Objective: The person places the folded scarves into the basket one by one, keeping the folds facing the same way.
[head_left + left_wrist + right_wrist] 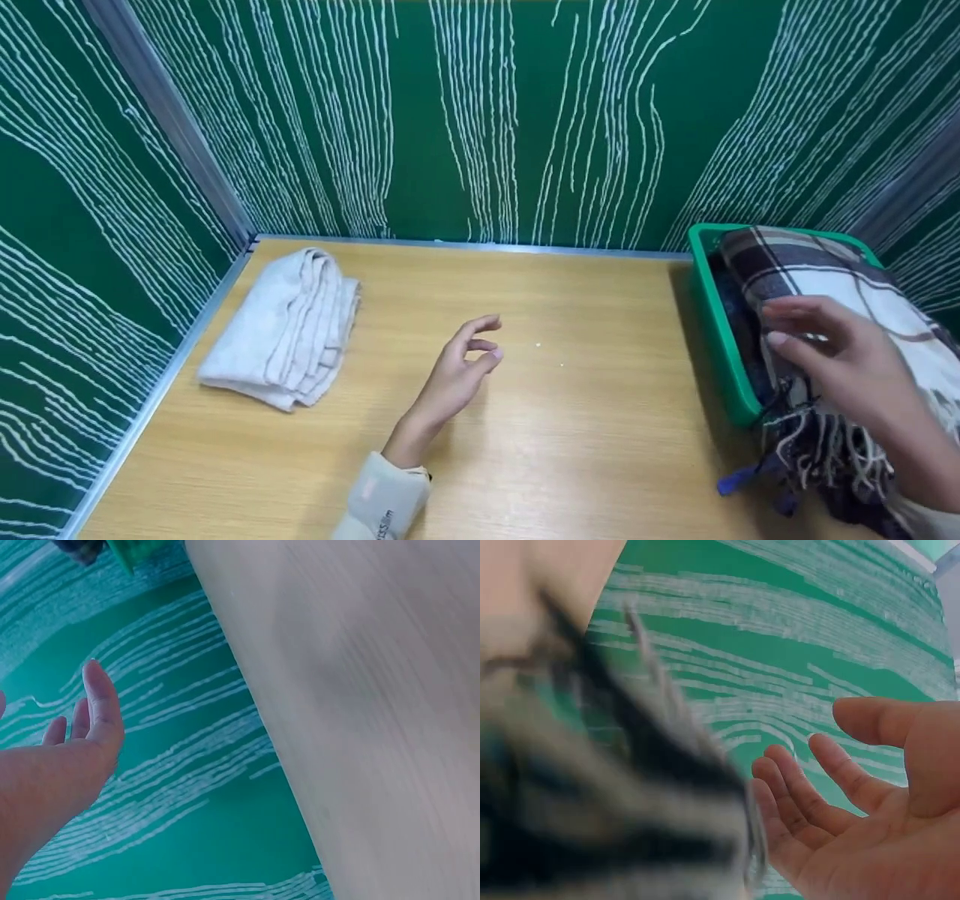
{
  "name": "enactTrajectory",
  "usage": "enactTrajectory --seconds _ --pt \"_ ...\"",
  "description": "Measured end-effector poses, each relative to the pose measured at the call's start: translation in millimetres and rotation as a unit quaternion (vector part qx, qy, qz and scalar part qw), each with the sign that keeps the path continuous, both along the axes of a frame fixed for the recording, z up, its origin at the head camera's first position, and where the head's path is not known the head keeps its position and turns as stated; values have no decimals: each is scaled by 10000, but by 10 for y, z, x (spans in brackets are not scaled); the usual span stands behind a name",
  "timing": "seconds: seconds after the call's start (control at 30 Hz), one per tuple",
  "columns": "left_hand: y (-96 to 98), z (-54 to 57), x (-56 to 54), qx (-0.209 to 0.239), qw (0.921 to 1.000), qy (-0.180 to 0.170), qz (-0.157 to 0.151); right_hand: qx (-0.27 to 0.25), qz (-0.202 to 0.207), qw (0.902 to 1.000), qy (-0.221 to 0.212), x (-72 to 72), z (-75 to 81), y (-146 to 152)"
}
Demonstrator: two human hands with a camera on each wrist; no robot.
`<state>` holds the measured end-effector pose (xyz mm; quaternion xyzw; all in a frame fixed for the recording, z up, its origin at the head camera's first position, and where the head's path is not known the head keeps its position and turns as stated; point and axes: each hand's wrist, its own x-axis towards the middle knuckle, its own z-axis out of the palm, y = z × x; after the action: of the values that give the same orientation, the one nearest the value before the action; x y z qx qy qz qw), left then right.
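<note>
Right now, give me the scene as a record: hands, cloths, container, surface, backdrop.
left hand: above the table, fingers loosely bent, holds nothing
right hand: in front of the plaid cloth in the head view, holds nothing; contact unclear
plaid cloth: in the basket, fringe spilling over its near side
pale cloth: folded, on the table's left side
basket: green, at right
table: wood-look top
walls: green, wavy white lines

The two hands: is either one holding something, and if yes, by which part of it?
Nothing is held. The left hand is free above the table; the right hand, over the plaid cloth, grips nothing either.
</note>
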<state>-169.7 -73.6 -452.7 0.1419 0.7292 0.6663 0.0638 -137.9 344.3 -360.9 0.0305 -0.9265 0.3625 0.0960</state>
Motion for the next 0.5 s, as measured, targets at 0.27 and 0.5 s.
enactTrajectory --seconds 0.27,0.5 --pt "-251 -61 18 120 9998 -54 145 -231 505 9984 102 64 -174 -429" --pt "-477 -49 25 208 9981 -93 577 -474 803 9956 -55 73 -395 -715"
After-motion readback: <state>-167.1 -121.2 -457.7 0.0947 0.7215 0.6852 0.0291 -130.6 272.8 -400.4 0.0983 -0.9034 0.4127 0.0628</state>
